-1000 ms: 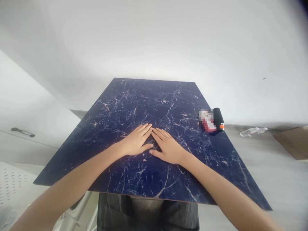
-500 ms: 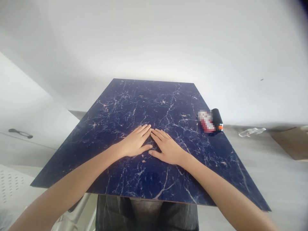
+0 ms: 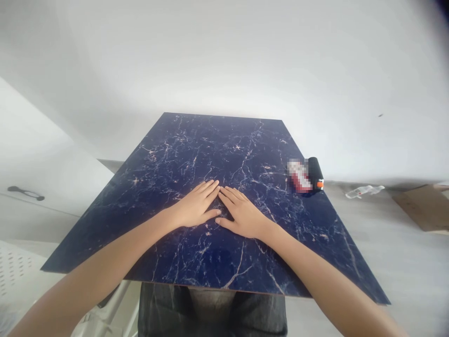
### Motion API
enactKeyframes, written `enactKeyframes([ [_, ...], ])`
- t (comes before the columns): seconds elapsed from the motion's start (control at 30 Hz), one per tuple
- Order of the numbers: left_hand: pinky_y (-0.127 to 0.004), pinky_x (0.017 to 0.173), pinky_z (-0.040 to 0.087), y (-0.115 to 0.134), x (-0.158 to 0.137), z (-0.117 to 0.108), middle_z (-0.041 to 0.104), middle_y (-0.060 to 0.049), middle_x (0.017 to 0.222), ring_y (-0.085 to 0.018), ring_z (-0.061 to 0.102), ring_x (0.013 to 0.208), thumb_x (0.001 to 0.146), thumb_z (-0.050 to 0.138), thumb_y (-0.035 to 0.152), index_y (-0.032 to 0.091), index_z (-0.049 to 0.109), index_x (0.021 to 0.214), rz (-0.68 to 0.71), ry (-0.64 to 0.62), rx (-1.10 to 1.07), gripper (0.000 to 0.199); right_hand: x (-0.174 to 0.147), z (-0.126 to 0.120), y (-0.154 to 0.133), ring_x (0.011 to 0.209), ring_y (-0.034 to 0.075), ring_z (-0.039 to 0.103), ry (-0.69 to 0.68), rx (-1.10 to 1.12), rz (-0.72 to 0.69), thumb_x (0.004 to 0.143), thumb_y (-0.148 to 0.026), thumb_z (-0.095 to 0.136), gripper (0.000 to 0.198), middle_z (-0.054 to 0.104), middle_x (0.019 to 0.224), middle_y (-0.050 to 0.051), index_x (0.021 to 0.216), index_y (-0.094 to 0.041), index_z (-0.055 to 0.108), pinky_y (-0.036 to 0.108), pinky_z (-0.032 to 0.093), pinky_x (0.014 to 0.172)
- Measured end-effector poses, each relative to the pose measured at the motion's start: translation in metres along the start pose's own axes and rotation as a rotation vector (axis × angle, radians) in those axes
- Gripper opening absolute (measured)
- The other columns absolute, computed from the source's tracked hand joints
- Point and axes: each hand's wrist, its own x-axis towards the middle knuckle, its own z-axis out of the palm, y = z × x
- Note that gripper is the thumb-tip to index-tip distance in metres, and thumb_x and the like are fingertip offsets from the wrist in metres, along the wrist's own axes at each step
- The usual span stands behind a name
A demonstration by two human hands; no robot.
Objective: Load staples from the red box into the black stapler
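My left hand (image 3: 198,204) lies flat, palm down, on the dark blue marble-patterned table (image 3: 217,145). Beside it my right hand (image 3: 243,213) rests flat in the same way. Fingertips of both hands meet or nearly meet, and the thumbs point toward each other with a small gap. Neither hand holds anything. Toward the table's right edge, a black cylindrical object (image 3: 315,172) with an orange spot lies next to a red and white item (image 3: 300,176), which is blurred into blocks.
A clear plastic bottle (image 3: 365,191) and a cardboard box (image 3: 424,206) are on the floor to the right. At the left is a white cabinet with a dark handle (image 3: 26,193). A pale wall (image 3: 224,56) stands behind the table.
Both hands keep their place on the table. The whole view has shifted very slightly; nothing was picked up or let go.
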Motion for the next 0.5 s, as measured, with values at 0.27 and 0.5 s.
enactKeyframes([
  [0.27, -0.054, 0.117, 0.043, 0.004, 0.000, -0.015, 0.059, -0.014, 0.150, -0.032, 0.055, 0.138, 0.111, 0.040, 0.043, 0.019, 0.064, 0.140, 0.001, 0.365, -0.006, 0.045, -0.001, -0.023, 0.021, 0.147, 0.034, 0.049, 0.260, 0.015, 0.082, 0.104, -0.051, 0.051, 0.058, 0.054, 0.158, 0.017, 0.151, -0.017, 0.056, 0.057, 0.038, 0.123],
  [0.5, -0.054, 0.113, 0.044, 0.001, 0.000, -0.016, 0.064, -0.012, 0.142, -0.032, 0.059, 0.131, 0.109, 0.045, 0.039, 0.022, 0.069, 0.132, 0.006, 0.448, 0.007, 0.038, -0.036, -0.090, 0.100, 0.151, 0.047, 0.035, 0.701, -0.316, 0.854, 0.096, -0.047, 0.055, 0.078, 0.040, 0.162, 0.029, 0.160, -0.008, 0.036, 0.069, 0.031, 0.119],
])
